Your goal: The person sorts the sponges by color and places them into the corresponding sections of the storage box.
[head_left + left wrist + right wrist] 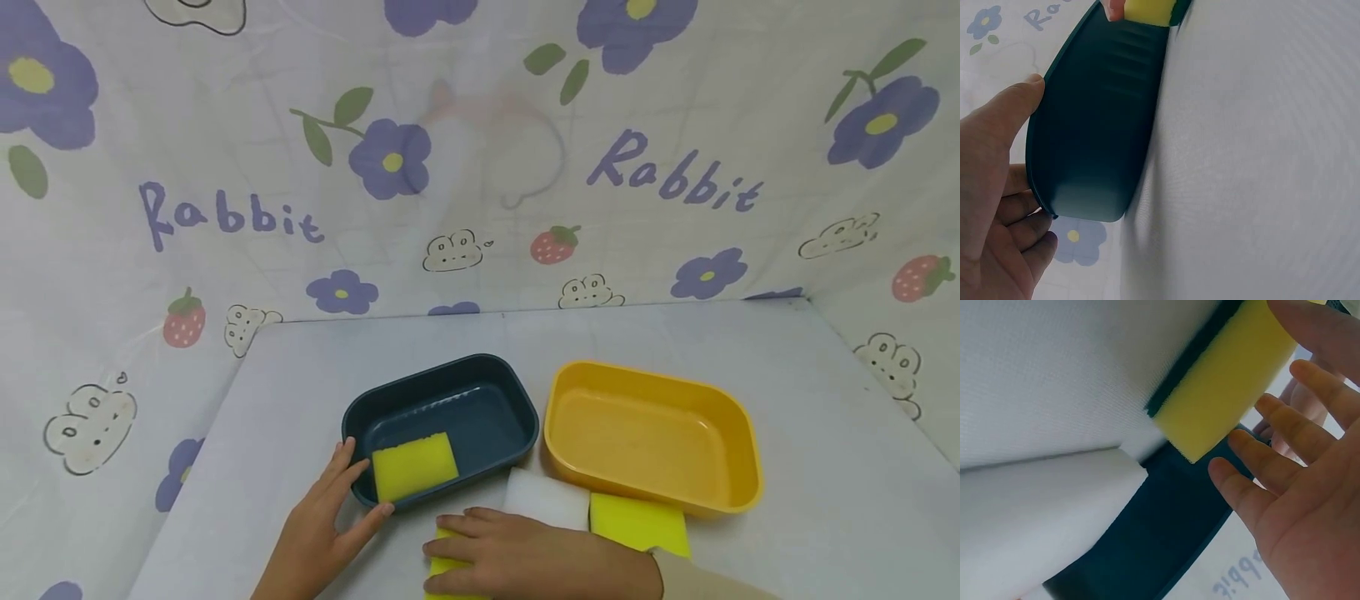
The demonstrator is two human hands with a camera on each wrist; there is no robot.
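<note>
My left hand (318, 517) holds the left end of a dark blue rectangular container (487, 417). Its thumb (1025, 94) is at the near rim and the other fingers bend around the end. Inside that container, at its left, lies a yellow sponge (414, 467). In front of the container my right hand (517, 554) lies over a second yellow sponge (442, 583), fingers spread and nearly straight. The right wrist view shows this sponge (1229, 387) with a dark green scouring layer on the table side, its fingertips close to the yellow face.
To the right stands a yellow rectangular container (652, 433). Along its near side sit a white sponge block (547, 498) and another yellow sponge (637, 523). The white table (825, 517) meets a patterned cloth (480, 167) hanging at the back and sides.
</note>
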